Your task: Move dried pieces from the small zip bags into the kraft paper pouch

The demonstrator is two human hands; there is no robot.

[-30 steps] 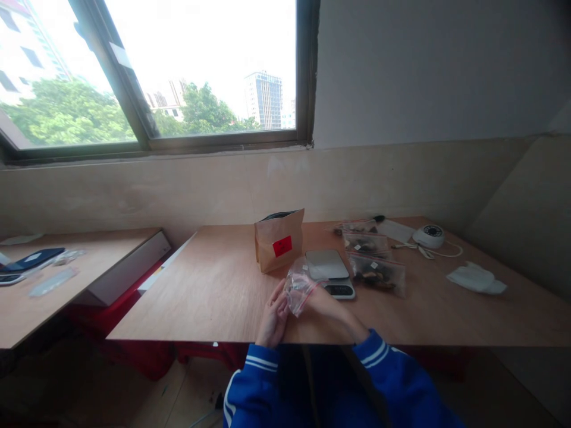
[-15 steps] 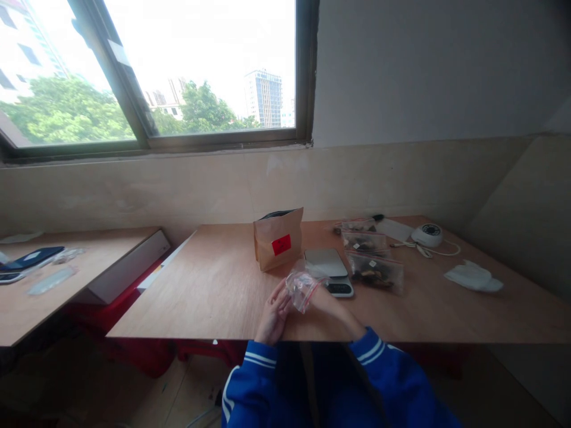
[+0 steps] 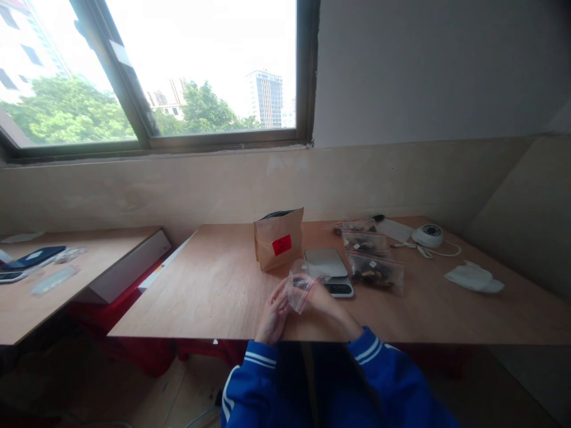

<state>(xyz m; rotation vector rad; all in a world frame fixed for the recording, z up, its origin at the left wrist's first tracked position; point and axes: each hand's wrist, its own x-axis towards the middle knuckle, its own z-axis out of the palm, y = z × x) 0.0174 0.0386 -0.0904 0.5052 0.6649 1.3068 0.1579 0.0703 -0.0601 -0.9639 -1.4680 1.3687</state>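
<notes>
A clear zip bag (image 3: 298, 300) with a red seal line is between my hands, low over the front of the wooden table. My left hand (image 3: 274, 309) has its fingers closed on the bag's left side. My right hand (image 3: 319, 297) reaches into the bag's mouth or behind it; glare on the plastic blurs its fingers. Just beyond my right hand lies a white kitchen scale (image 3: 325, 264) with a dark display. A brown paper pouch (image 3: 272, 235) with a red label stands open at the top, behind my left hand.
Right of the scale lie several zip bags (image 3: 377, 270) of dark dried pieces. Farther right are a white dome camera (image 3: 427, 236) with its cable and a crumpled white sheet (image 3: 475, 276). A second table (image 3: 89, 255) stands left, across a gap with a red stool (image 3: 134, 353).
The clear zip bag has shifted slightly and its plastic looks more spread around my right hand. My left hand stays in nearly the same place, and the things on the table have not moved.
</notes>
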